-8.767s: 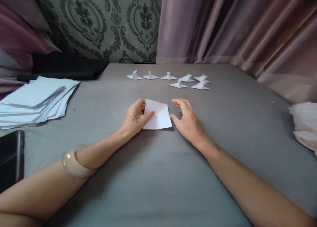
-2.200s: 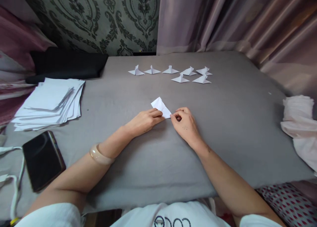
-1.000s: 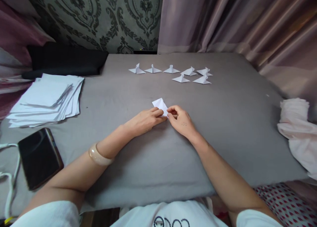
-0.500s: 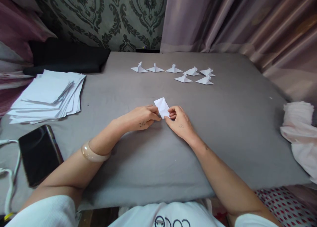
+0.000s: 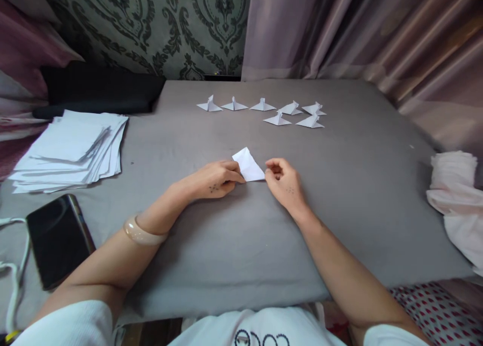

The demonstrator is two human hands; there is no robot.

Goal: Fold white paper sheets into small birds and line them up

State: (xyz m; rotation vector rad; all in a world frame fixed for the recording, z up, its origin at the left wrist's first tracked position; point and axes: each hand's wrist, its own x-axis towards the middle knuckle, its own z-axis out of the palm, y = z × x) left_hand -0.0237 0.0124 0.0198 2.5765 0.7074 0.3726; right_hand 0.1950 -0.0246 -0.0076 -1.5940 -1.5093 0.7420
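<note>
A small piece of folded white paper (image 5: 248, 165) lies between my hands on the grey cloth, with a point drawn out to the right. My left hand (image 5: 222, 179) is closed on its lower left edge, fingertips pressed against it. At the right-hand point, my right hand (image 5: 284, 182) pinches the paper's tip between thumb and curled fingers. Beyond the hands stand several folded white paper birds (image 5: 262, 104) in a loose group, their wings spread.
A stack of white paper sheets (image 5: 71, 150) sits at the left, near a black folded cloth (image 5: 101, 89). A dark phone (image 5: 59, 240) and a white cable (image 5: 17, 280) lie at the front left. Crumpled pale fabric (image 5: 455, 200) rests at the right edge.
My right hand has moved to the right, pulling out a corner of the paper, which now shows a longer point on that side. My left hand has stayed nearly in place.
</note>
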